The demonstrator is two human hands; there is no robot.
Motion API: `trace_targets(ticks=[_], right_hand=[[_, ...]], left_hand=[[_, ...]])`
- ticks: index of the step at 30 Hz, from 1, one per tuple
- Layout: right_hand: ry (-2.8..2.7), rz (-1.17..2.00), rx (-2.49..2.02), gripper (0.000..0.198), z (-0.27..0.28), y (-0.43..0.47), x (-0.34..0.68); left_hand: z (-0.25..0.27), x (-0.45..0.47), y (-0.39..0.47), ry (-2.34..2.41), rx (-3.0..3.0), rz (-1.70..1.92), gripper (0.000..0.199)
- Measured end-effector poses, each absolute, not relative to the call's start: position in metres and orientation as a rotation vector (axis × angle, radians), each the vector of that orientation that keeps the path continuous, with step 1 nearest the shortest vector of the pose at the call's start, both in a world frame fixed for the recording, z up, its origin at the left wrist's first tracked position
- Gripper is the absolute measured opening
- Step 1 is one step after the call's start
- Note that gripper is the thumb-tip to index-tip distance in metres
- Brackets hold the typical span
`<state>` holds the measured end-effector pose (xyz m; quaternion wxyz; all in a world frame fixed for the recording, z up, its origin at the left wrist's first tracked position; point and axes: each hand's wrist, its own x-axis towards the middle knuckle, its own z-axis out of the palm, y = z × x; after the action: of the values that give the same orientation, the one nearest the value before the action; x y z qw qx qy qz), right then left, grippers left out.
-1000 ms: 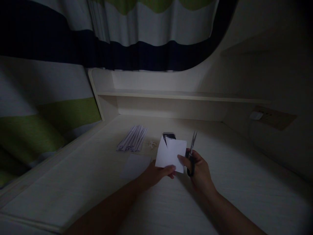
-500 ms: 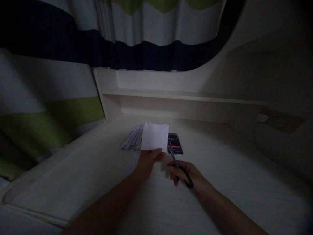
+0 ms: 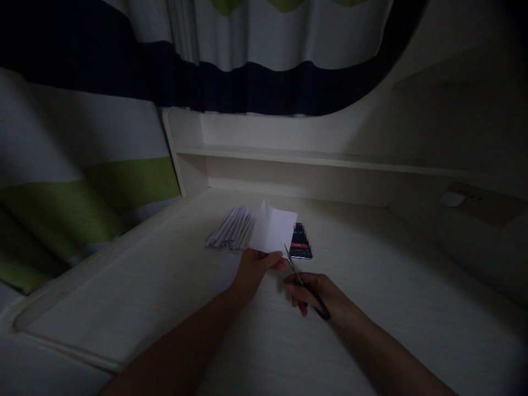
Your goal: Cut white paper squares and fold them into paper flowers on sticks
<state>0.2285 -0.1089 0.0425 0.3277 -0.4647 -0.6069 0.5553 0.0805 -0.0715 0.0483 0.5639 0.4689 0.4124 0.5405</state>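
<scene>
Between its thumb and fingers my left hand (image 3: 259, 269) pinches the lower edge of a white sheet of paper (image 3: 280, 226), which stands up with a crease on its left side. My right hand (image 3: 311, 291) is closed round the black handles of a pair of scissors (image 3: 293, 268). The blades point up and to the left, their tips at the lower right part of the paper. Whether the blades touch the paper I cannot tell. Just left of the paper lies a bundle of folded paper strips (image 3: 231, 228), partly hidden behind it.
A phone (image 3: 301, 246) with a lit screen lies right of the paper. Another pale sheet (image 3: 226, 274) rests on the white desk (image 3: 371, 264) beside my left wrist. A low shelf (image 3: 289, 155) runs along the back, a striped curtain (image 3: 124, 126) hangs left, and a plug (image 3: 452, 198) sits at the right.
The paper has turned and now shows a raised fold on its left. The scissor tips have come onto the paper's lower right part. The whole view has shifted slightly.
</scene>
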Motion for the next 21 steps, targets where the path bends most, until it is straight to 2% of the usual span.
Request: trace_targets(ticks=[21], right_hand=[[-1.685, 1.373, -1.284, 0.030, 0.0393, -0.1077, 0.2298]], left_hand=[[0.0522, 0.0824, -0.0728, 1.043, 1.170, 1.240, 0.011]])
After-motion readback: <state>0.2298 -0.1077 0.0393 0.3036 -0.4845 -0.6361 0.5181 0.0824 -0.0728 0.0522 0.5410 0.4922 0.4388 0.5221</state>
